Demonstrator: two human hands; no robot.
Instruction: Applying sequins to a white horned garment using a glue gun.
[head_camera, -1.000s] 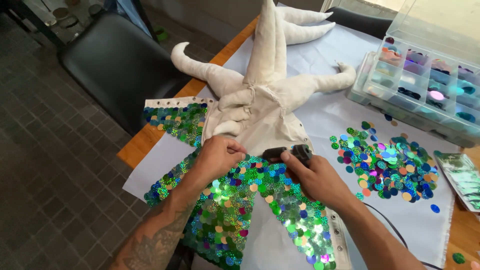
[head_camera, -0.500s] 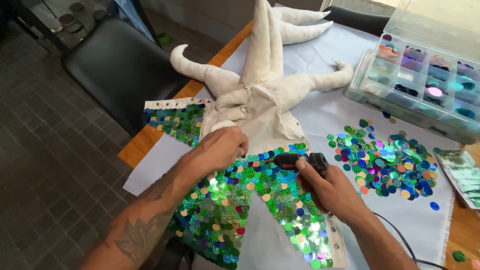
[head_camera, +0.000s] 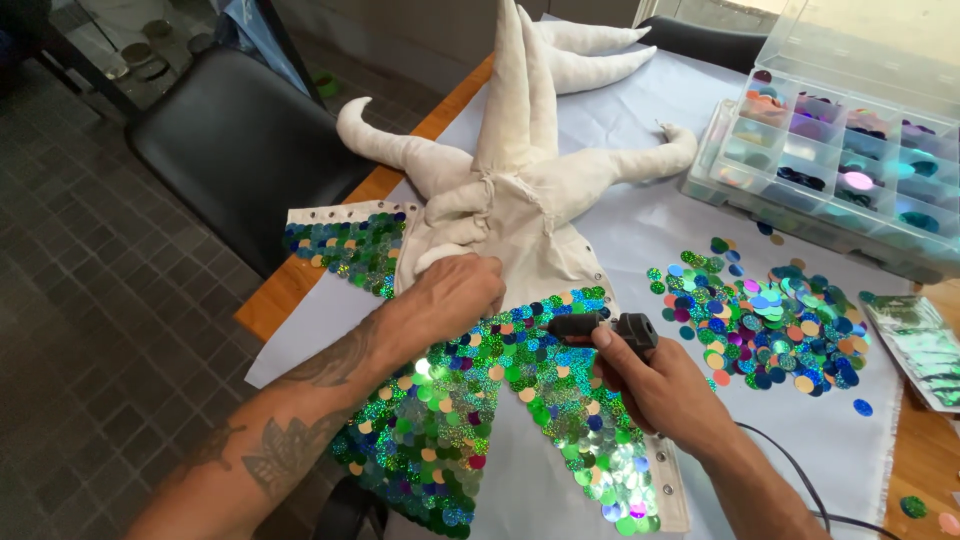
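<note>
Left hand (head_camera: 450, 292): lying palm down with fingers curled, pressing on the cream fabric piece (head_camera: 520, 200) where its bare cloth is meeting the sequins; gripping nothing.
Right hand (head_camera: 655, 385): wrapping tight around a black glue gun (head_camera: 598, 327), nozzle pointing left toward the left hand.
Glue gun cable (head_camera: 800, 480): trailing from the right hand toward the lower right edge.
Fabric piece: lying across the middle of the surface (head_camera: 400, 170), with several stuffed, pointed limbs spreading toward the far side.
Sequin-covered part (head_camera: 500, 420): stretching from under both hands toward the near edge, shining green, blue and gold.
Loose sequins (head_camera: 765, 325): lying in 1 heap on the white sheet (head_camera: 650, 230), just right of the glue gun.
Clear organiser box (head_camera: 840, 165): standing open at the far right, compartments holding sorted sequins.
Foil packet (head_camera: 920, 350): lying at the right edge, near the heap.
Black chair (head_camera: 240, 140): standing left of the surface.
</note>
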